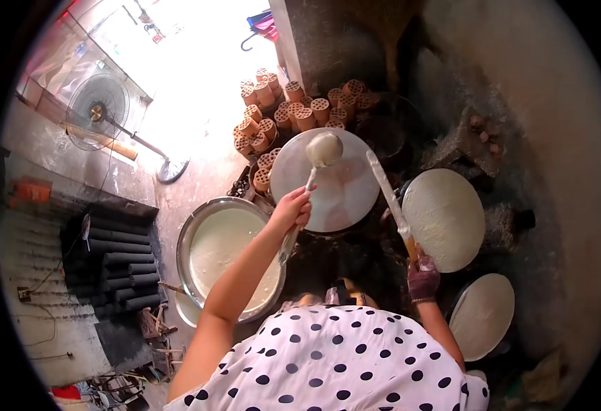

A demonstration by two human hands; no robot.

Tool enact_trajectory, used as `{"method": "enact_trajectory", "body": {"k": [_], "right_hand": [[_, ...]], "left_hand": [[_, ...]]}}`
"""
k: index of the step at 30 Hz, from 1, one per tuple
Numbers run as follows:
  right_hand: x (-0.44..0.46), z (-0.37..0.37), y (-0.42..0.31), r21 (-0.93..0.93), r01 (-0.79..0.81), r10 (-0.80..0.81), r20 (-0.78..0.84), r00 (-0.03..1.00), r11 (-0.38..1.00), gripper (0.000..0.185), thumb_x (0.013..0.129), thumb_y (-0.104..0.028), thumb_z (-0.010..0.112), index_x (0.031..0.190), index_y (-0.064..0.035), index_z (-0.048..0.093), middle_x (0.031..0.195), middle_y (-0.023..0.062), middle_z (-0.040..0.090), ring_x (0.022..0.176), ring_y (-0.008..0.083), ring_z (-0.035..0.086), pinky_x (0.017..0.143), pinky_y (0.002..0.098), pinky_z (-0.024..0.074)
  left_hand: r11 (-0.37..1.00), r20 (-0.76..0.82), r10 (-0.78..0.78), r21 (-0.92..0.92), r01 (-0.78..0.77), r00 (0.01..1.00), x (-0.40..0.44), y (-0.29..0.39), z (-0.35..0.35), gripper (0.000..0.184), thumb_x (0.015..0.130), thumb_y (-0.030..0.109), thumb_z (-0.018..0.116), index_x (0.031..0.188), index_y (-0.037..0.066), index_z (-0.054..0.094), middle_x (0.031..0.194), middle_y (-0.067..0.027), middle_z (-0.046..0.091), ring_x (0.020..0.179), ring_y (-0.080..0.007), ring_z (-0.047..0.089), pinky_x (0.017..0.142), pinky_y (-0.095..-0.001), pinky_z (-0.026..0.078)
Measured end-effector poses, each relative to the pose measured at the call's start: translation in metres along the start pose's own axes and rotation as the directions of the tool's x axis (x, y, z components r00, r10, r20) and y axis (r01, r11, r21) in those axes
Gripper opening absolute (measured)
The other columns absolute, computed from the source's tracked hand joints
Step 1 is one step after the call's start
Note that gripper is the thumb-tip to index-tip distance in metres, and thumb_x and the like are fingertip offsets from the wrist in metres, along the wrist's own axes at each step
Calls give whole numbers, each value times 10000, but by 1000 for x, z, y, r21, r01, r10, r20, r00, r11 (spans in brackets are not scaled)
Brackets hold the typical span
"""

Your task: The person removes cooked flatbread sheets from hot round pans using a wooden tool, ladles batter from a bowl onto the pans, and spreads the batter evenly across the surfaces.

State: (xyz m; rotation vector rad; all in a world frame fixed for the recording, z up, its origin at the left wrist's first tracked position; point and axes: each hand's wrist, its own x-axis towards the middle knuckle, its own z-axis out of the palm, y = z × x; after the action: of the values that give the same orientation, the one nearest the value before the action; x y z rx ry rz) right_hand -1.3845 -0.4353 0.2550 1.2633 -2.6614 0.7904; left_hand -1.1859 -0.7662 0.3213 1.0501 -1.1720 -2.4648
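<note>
My left hand (293, 209) is closed round the handle of a ladle (325, 149), whose round bowl is over the far part of a pale round griddle (335, 195). My right hand (424, 277), in a dark purplish glove, grips the wooden handle of a long, flat, batter-coated spatula (391, 198). The spatula's tip points up beside the griddle's right edge. A wide metal basin (185, 264) of creamy white liquid stands left of the griddle, below my left forearm. To the right is a second round surface (444, 219) covered with a pale sheet, and a third (482, 316) lies nearer.
Clay-coloured perforated cylinders (305, 118) are stacked behind the griddle. On the left are black cylinders (129, 267) in a pile and a standing fan (98, 111). A rough block (461, 140) sits at the back right, near the wall.
</note>
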Motion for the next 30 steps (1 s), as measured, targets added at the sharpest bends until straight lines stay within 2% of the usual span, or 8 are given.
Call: {"method": "enact_trajectory", "body": {"k": [10, 18, 20, 21, 23, 27, 29, 30], "right_hand": [[62, 37, 20, -268, 34, 60, 332, 942, 963, 412, 867, -335, 572, 1262, -223, 539, 856, 113, 592, 733, 290, 627, 611, 407, 515], [18, 93, 2, 293, -67, 72, -6, 997, 954, 426, 808, -170, 664, 1226, -144, 590, 1002, 184, 641, 859, 351, 624, 744, 406, 516], [15, 103, -24, 502, -195, 277, -94, 956, 843, 438, 818, -170, 648, 1247, -122, 573, 1034, 203, 637, 911, 345, 625, 804, 391, 502], [26, 104, -41, 455, -429, 377, 206, 903, 781, 388, 860, -145, 603, 1233, -41, 573, 1179, 161, 616, 1095, 312, 584, 957, 350, 438], [47, 157, -58, 396, -520, 424, 308, 852, 757, 422, 846, -209, 613, 1225, -29, 575, 1218, 175, 595, 1091, 267, 595, 951, 301, 433], [77, 169, -79, 435, -529, 396, 363, 843, 729, 414, 847, -167, 614, 1233, -25, 568, 1206, 164, 605, 1077, 257, 602, 940, 305, 442], [53, 175, -64, 621, -334, 345, 107, 932, 709, 395, 844, -152, 622, 1218, -34, 580, 1106, 176, 648, 980, 264, 637, 851, 344, 497], [29, 185, -62, 722, -477, 503, 205, 839, 502, 402, 861, -93, 605, 1253, -20, 554, 1151, 141, 635, 1012, 180, 607, 914, 302, 455]], "left_hand": [[979, -87, -52, 193, 68, 995, 157, -44, 44, 89, 936, 134, 422, 888, 119, 496, 568, 50, 373, 416, -80, 335, 384, -261, 296], [835, -161, 144, 550, -33, 976, 170, -38, 18, 286, 928, 193, 432, 1153, 76, 564, 576, -20, 512, 445, -146, 495, 414, -293, 403], [556, -160, 353, 829, -69, 922, 170, -39, 13, 337, 915, 209, 443, 1207, 76, 545, 633, -99, 587, 523, -233, 578, 503, -360, 471], [557, -162, 355, 828, -69, 921, 169, -39, 9, 337, 915, 209, 443, 1207, 76, 545, 633, -99, 587, 523, -233, 578, 503, -360, 471], [12, 49, 659, 997, -75, 750, 167, -42, -1, 356, 902, 221, 443, 1216, 85, 540, 745, -155, 640, 662, -315, 630, 608, -431, 492], [90, -162, 653, 987, 137, 740, 144, -18, -42, 340, 905, 216, 429, 1203, 111, 555, 815, -178, 653, 767, -366, 632, 673, -471, 488], [209, -287, 684, 958, 197, 671, 108, 2, -68, 355, 907, 212, 431, 1227, 114, 550, 861, -205, 652, 811, -373, 631, 723, -460, 492], [289, -350, 708, 936, 200, 614, 85, 8, -79, 374, 914, 217, 428, 1258, 118, 537, 876, -211, 653, 819, -365, 634, 736, -453, 492]]}}
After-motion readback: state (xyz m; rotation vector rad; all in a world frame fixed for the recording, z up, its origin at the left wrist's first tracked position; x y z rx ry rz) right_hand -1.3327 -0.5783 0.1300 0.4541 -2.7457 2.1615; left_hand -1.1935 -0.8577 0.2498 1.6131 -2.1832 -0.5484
